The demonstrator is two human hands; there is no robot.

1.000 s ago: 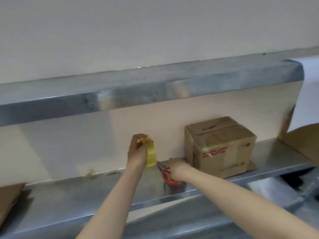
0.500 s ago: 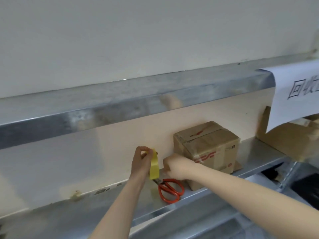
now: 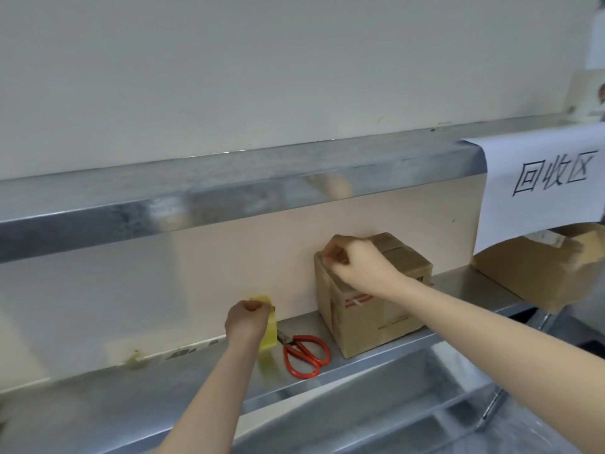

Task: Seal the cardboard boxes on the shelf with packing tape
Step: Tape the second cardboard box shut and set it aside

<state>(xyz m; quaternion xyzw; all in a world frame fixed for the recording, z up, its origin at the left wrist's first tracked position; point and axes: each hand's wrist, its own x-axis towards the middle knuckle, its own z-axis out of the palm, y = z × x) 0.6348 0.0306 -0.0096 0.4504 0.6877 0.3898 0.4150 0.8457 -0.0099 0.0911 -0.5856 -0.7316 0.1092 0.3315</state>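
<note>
two hands share the job here: our left hand (image 3: 248, 321) has its fingers curled round the yellow tape roll (image 3: 269, 335), low by the back wall and just above the shelf (image 3: 163, 404). our right hand (image 3: 361, 265) pinches its fingers together at the top left edge of the small box (image 3: 373, 316), on what we take for the tape end (image 3: 328, 256), too faint to be sure. the box sits on the shelf against the wall, with red scissors (image 3: 306, 353) lying just beside it. to do this well we should press the end flat on the cardboard first, keep the strip taut and straight along the flap seam, smooth it down, then cut with the scissors
</note>
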